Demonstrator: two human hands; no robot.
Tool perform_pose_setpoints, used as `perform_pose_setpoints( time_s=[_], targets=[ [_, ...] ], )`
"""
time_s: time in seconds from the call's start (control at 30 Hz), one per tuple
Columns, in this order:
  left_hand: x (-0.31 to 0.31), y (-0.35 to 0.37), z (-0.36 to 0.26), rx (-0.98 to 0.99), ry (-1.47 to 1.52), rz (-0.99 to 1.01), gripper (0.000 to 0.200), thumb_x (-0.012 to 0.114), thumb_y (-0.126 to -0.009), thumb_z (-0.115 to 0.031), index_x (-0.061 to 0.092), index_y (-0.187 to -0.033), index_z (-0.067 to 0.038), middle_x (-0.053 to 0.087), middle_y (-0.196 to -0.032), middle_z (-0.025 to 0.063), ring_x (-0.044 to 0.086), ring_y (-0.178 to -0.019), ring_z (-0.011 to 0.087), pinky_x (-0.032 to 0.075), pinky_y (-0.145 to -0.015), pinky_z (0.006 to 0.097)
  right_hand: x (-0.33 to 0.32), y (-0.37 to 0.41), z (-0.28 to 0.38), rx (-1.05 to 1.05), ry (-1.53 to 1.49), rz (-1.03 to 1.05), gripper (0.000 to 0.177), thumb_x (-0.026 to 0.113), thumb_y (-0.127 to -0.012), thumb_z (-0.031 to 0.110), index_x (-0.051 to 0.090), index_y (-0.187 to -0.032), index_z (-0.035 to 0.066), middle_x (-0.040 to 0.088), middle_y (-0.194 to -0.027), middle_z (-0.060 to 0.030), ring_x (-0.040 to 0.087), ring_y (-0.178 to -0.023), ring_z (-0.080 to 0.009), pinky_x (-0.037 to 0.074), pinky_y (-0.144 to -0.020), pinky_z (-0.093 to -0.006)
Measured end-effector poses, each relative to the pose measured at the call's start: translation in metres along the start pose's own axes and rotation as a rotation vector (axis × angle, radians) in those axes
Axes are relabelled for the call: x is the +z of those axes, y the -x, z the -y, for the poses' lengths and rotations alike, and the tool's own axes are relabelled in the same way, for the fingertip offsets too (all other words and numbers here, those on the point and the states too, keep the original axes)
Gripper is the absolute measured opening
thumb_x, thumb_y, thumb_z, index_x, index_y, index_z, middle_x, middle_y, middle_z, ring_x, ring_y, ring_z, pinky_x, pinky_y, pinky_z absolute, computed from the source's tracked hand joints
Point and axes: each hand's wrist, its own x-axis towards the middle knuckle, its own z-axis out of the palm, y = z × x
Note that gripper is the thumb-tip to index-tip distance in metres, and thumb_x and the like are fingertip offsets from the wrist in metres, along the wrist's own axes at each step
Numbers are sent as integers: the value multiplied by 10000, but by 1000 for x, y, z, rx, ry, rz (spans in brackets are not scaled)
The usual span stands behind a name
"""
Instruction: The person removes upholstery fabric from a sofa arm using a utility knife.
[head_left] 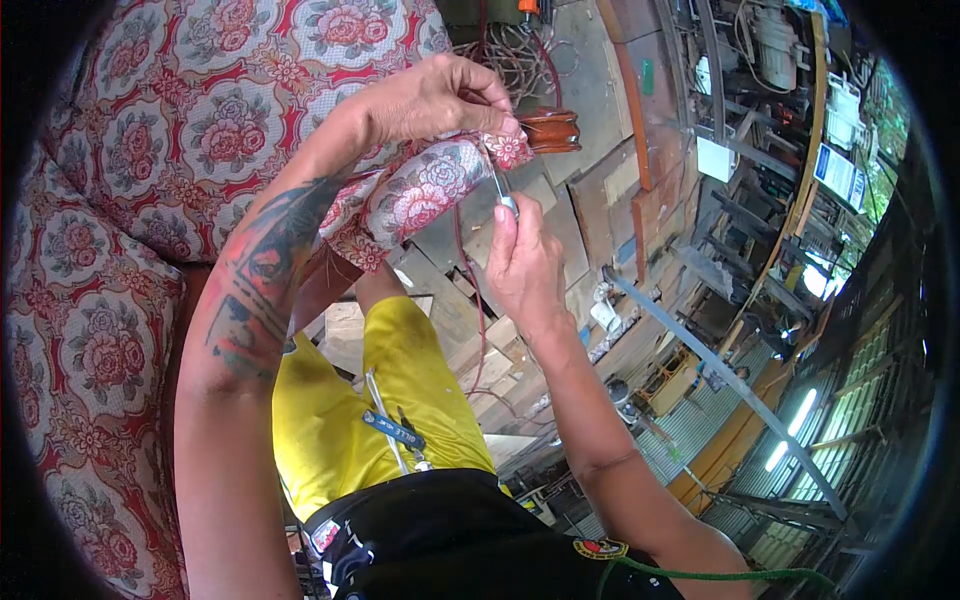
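Floral fabric (425, 190) in red, grey and cream covers a padded sofa armrest. At the armrest's front end, beside a carved brown wooden piece (552, 131), my left hand (440, 98) pinches the fabric's edge between thumb and fingers. Just below it, my right hand (525, 262) is closed around a small metal tool (506, 198), whose thin tip points up at the fabric edge. Most of the tool's handle is hidden in the palm, so its exact kind is unclear.
Floral sofa cushions (230, 130) fill the left side. A coiled cord (520, 65) and a red hose (466, 260) lie on the patchwork wooden floor (590, 190). A long metal bar (720, 375) crosses the right, near cluttered shelving.
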Motion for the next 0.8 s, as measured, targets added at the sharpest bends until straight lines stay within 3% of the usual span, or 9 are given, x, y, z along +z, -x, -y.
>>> perform_pose_setpoints(
  time_s=[0.37, 0.63, 0.8],
  targets=[
    [11, 4, 7, 9, 94, -5, 178, 817, -952, -106, 750, -1089, -15, 787, -1006, 30, 723, -952, 110, 583, -885, 285, -11, -4, 12, 54, 45, 82, 305, 493, -1127, 268, 541, -1190, -26, 698, -803, -309, 691, -759, -538, 527, -663, -610],
    [40, 14, 24, 71, 408, -276, 122, 800, -963, -95, 750, -1033, -9, 796, -1108, 83, 730, -987, 124, 589, -915, 306, -14, -7, 25, 126, 203, 122, 344, 490, -1130, 300, 527, -1080, -38, 681, -735, -323, 702, -715, -526, 544, -616, -598],
    [41, 16, 22, 39, 316, -304, 117, 798, -968, -98, 755, -1037, -14, 791, -1073, 63, 714, -974, 108, 577, -905, 289, -16, -8, 24, 124, 208, 138, 363, 504, -1128, 315, 528, -1036, -36, 672, -704, -318, 704, -679, -509, 547, -567, -572]
  ],
)
